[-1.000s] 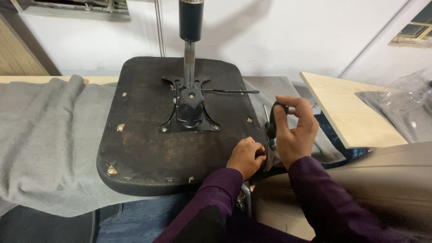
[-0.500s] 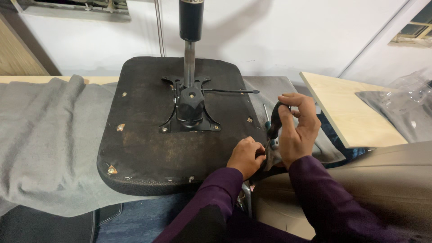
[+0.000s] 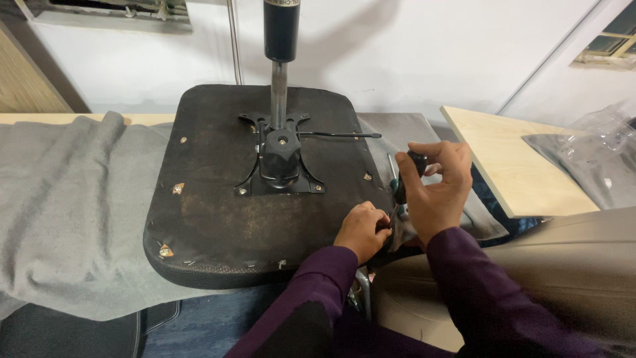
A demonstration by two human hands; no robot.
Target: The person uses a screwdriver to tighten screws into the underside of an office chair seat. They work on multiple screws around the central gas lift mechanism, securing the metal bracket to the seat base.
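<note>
From the head view, an upturned chair seat (image 3: 218, 219) lies flat on a grey cloth (image 3: 73, 212) spread over the tabletop (image 3: 59, 119), its dark underside facing up. A black metal bracket (image 3: 279, 162) sits bolted at its middle, with a gas cylinder (image 3: 281, 40) rising straight up from it and a thin lever (image 3: 338, 135) sticking out to the right.

The right hand (image 3: 437, 192) is raised at the seat's right edge, wrist bent, its grip closed around the black handle of a screwdriver (image 3: 403, 182), which points steeply down toward the edge. The left hand (image 3: 363, 231) rests low on the seat's front right corner, fingers curled shut on the rim beside the screwdriver's tip; what it pinches is hidden. Both forearms wear purple sleeves (image 3: 477, 292). A pale wooden board (image 3: 503, 159) lies to the right.
</note>
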